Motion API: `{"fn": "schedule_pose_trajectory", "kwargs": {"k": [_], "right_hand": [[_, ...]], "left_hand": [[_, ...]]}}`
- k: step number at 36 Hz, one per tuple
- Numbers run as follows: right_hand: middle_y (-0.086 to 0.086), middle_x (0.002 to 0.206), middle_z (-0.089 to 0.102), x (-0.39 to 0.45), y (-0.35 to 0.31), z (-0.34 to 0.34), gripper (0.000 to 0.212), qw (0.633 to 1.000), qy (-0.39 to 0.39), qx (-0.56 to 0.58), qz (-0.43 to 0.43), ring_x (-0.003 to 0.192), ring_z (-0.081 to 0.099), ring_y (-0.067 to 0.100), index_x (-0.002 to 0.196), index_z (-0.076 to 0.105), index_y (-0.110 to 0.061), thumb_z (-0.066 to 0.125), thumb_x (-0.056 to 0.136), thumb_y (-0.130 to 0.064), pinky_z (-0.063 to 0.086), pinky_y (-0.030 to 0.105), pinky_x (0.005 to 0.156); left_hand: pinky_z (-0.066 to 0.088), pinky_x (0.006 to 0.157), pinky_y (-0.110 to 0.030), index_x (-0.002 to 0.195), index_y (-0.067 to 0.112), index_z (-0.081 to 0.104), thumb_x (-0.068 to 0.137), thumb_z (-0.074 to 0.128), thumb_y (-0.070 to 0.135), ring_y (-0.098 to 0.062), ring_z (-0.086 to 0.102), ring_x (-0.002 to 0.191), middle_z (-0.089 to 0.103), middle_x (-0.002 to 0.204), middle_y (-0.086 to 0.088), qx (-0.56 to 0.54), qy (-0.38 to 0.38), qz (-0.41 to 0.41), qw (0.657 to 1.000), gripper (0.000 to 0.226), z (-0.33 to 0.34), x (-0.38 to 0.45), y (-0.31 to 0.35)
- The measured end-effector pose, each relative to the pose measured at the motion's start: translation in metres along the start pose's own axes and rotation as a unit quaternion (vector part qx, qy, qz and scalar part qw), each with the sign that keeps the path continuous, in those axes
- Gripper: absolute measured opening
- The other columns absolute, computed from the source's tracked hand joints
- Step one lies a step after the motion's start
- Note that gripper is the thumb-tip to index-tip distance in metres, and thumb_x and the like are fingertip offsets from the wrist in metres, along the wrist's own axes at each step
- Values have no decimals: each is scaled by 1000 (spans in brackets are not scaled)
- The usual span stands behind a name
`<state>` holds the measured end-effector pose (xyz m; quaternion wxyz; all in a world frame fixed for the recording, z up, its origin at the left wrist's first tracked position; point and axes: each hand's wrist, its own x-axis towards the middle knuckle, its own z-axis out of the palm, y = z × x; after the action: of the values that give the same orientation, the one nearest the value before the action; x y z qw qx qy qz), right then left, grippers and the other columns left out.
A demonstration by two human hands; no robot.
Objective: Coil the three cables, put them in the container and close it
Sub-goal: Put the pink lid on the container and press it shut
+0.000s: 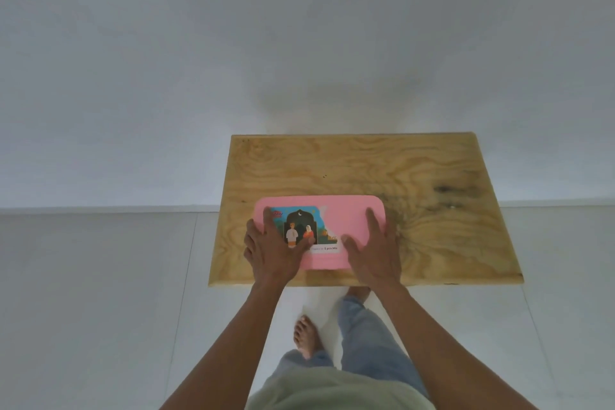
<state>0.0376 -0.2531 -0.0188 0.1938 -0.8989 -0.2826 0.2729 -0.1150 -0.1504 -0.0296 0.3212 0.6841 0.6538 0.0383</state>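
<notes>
Pink container (332, 210) one, two hands flat on lid

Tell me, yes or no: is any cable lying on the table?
No: the wooden table holds only the pink container.

Soft, even daylight, fairly dim; no glare. Faint diffuse shadow on the wall (299, 100) above the tabletop (416, 176). Overall slightly soft focus, wide-angle bending at edges.

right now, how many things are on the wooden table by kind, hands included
pink container lid: 1
picture label on the lid: 1
hands pressing flat on the lid, left hand and right hand: 2
cables in view: 0
total: 4, all on the wooden table
</notes>
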Motion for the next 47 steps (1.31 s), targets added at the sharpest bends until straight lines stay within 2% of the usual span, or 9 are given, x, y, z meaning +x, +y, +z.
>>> {"fn": "schedule_pose_trajectory", "kwargs": {"k": [5,11,17,21,24,30,34,42,47], "right_hand": [[11,158,15,3,-1,1,78,1000,4,-1,0,143,25,36,155,18,-33,59,90,-49,38,47,107],[9,163,5,7,0,2,83,999,-9,-34,1,147,19,37,156,5,-36,53,90,-55,37,48,107],[5,165,2,6,6,9,87,997,21,-64,-31,145,20,39,156,4,-35,50,87,-61,35,51,109],[-1,167,-6,14,8,13,90,990,38,-117,-75,151,9,35,157,2,-28,48,86,-60,26,55,114],[1,167,1,22,8,15,88,985,47,-132,-100,151,11,34,157,6,-29,46,86,-64,30,57,111],[10,163,18,27,13,20,82,983,70,-115,-125,143,28,40,155,22,-22,47,88,-62,46,58,101],[17,159,30,31,18,25,81,976,106,-111,-153,133,40,44,152,33,-15,52,88,-59,49,57,96],[11,163,24,31,19,29,81,975,116,-117,-146,136,39,42,155,28,-19,49,89,-61,47,52,98],[9,163,23,29,19,28,78,974,117,-121,-153,131,43,45,154,30,-21,48,90,-63,49,53,97]], "left_hand": [[31,107,-58,152,26,15,68,76,68,-42,28,137,24,150,-19,4,-5,1,1000,112,0,2,0],[31,108,-59,154,26,11,69,76,68,-41,22,141,13,158,-17,26,-10,14,1000,115,1,4,0],[21,118,-59,159,28,0,76,61,76,-30,-11,153,-19,166,-4,85,-28,97,991,114,0,12,-5],[7,123,-56,159,25,-4,77,53,80,-22,-23,151,-20,167,-2,119,-38,130,984,115,1,19,-9],[8,123,-54,160,22,-1,80,53,78,-21,-21,152,-16,167,-4,123,-18,143,982,112,3,18,-10],[28,116,-51,160,17,10,82,43,80,-28,-1,155,3,169,-10,153,44,172,972,105,10,17,-18],[35,112,-50,160,15,12,88,37,77,-30,5,155,7,168,-13,169,67,179,967,98,16,16,-18],[44,103,-50,160,20,9,89,34,76,-28,3,155,5,168,-11,174,69,172,967,94,21,18,-18],[41,105,-51,159,26,18,88,39,76,-30,7,155,10,168,-12,165,72,178,967,89,19,16,-18]]}}
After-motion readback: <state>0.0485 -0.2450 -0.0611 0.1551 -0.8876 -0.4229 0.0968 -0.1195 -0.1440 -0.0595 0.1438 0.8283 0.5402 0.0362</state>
